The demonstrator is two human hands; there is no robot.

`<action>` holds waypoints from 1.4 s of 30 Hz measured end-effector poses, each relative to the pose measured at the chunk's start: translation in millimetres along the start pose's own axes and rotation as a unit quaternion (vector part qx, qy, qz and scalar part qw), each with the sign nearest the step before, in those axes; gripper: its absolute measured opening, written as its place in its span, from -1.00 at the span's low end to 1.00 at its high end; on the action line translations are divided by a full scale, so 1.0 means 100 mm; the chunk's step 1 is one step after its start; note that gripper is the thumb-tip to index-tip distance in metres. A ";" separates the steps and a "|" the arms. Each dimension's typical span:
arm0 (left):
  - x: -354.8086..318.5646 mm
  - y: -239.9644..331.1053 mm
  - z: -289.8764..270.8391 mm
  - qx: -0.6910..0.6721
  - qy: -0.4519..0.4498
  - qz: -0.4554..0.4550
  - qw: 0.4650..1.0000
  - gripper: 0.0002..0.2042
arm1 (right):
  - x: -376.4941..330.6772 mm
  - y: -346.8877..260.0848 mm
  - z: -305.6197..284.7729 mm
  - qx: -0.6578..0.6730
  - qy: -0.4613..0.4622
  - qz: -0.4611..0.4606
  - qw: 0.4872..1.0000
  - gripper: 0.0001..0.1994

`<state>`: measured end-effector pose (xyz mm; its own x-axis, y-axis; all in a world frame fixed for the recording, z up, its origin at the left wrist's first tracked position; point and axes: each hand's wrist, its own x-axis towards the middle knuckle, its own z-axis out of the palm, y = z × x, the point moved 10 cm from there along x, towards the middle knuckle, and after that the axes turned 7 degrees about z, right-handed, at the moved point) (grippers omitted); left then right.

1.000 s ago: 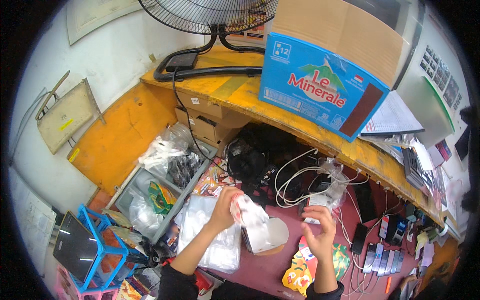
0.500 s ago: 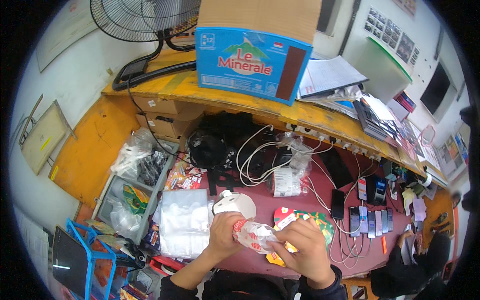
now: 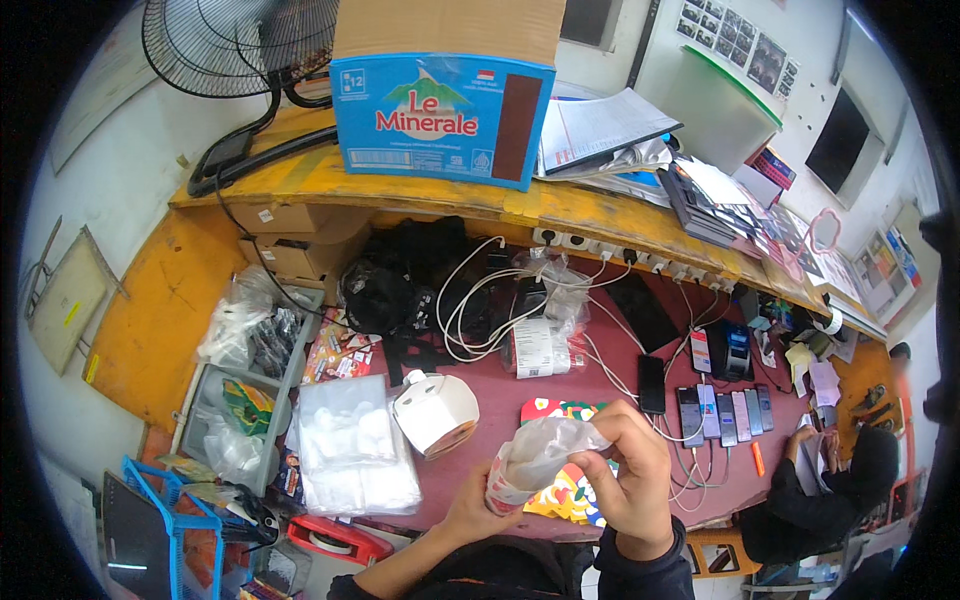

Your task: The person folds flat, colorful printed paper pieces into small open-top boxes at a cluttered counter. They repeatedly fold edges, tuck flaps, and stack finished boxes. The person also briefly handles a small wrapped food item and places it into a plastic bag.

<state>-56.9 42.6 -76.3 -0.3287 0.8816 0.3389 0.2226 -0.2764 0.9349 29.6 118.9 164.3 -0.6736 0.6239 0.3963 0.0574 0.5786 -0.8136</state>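
Close to the table's front edge, my left hand (image 3: 478, 508) is wrapped round the lower part of a red-and-white printed paper bag (image 3: 545, 452). Its whitish, crumpled mouth gapes open and faces up; what is inside cannot be made out. My right hand (image 3: 632, 475) pinches the bag's rim on the right side between thumb and fingers. Behind and left of it stands a white carton (image 3: 436, 412) with a small knob-like top. Colourful printed sheets (image 3: 572, 498) lie partly hidden beneath the bag and my right hand.
Stacked clear plastic bags (image 3: 352, 452) lie left of the carton, beside a grey divided bin (image 3: 283, 385). A red tape dispenser (image 3: 345, 542) sits at the front left. White cables (image 3: 470, 340) and several phones (image 3: 725, 415) spread rightward. Another person (image 3: 825, 500) sits at right.
The bag has turned from lying sideways to mouth-up, and its opening is wider. My left hand has moved lower, leaving the white carton fully visible. The whole view has shifted slightly.
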 end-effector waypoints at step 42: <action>0.01 -0.11 -0.33 0.093 0.166 0.060 0.980 -0.56 | -0.61 0.46 0.27 -0.050 0.005 -0.048 0.998 -0.70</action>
<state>-89.8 33.8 -82.6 -0.5632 0.6653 0.4900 0.4310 -0.2694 0.8612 53.5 93.3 91.6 -0.6723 0.5676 0.4752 0.0656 0.6851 -0.7255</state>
